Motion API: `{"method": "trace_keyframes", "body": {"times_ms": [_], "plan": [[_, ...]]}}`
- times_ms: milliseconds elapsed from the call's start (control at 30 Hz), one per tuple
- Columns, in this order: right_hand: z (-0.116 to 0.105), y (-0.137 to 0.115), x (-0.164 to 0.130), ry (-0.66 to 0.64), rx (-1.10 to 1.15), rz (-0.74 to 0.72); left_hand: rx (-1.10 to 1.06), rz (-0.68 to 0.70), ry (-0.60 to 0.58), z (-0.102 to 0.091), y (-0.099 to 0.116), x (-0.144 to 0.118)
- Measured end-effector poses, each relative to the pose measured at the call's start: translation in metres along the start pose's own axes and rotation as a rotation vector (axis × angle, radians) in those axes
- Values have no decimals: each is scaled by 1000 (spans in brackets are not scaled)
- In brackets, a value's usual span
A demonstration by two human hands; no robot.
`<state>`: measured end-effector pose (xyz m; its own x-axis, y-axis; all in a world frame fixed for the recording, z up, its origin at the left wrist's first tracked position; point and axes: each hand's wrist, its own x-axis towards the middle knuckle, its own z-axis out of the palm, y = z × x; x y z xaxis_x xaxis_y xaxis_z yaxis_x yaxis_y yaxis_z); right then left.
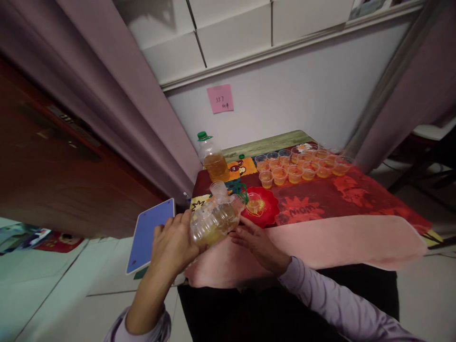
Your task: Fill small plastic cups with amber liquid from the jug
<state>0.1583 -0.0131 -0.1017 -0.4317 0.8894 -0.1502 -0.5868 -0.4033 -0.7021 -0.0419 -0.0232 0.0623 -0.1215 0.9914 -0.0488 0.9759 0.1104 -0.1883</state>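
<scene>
Hiding part of the bottle [215, 222] — left hand [174, 242]

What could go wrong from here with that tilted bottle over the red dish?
Liquid could miss the small cup, since the tilted bottle has its neck close to it; a spill might land in the red dish.
The left hand grips the bottle near its base, so the soft-looking plastic might buckle or the neck swing.
The right hand is open close below the neck and could bump it.
</scene>
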Motion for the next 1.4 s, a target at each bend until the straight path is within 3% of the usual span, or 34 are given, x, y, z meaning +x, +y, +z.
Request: {"method": "trace_keyframes", "body": {"times_ms": [833, 1167, 1400], "plan": [[-2, 1, -1, -4, -11, -3, 1, 0, -61, -12, 5, -7], [1, -1, -4, 3, -5, -3, -15, 21, 39, 5, -3, -3], [-1, -1, -2, 25, -19, -4, -51, 1, 7, 9, -4, -6]]}}
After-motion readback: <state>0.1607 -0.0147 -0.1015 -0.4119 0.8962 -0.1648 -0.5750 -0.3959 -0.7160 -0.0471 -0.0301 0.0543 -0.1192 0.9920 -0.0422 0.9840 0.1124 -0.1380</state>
